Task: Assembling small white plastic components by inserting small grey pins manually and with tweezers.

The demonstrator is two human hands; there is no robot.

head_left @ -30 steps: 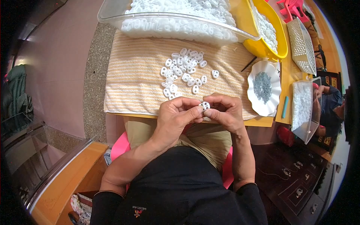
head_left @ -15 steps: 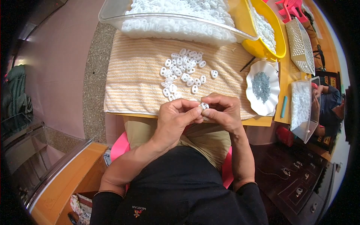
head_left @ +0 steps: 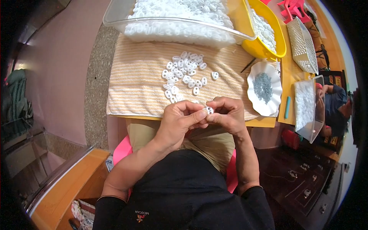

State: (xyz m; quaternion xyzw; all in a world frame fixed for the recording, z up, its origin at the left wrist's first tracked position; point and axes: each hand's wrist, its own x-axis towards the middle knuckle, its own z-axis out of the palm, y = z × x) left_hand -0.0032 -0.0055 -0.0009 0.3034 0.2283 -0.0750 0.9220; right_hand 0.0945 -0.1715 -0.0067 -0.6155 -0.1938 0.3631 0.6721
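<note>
A small white oval plastic piece with two holes [head_left: 209, 110] is pinched at the table's front edge. My left hand [head_left: 177, 120] closes thumb and fingertips on its left side, and my right hand [head_left: 229, 115] grips it from the right with thumb and forefinger. The fingertips hide much of the piece. Just beyond my hands, a loose heap of similar white pieces [head_left: 186, 68] lies on the striped towel [head_left: 134, 80]. To the right stands a white wavy-rimmed dish [head_left: 276, 100] holding many tiny grey bits [head_left: 263, 87], too small to make out.
A clear bin [head_left: 180, 36] full of white pieces stands at the far edge, beside a yellow basin [head_left: 283, 48] of more. Rightward are a perforated white basket [head_left: 303, 48], a teal stick [head_left: 287, 107] and another clear box [head_left: 306, 109]. Another person [head_left: 337, 103] sits far right.
My hands stay together on the white piece, which has turned slightly between the fingertips. The table things sit a little further left in the picture.
</note>
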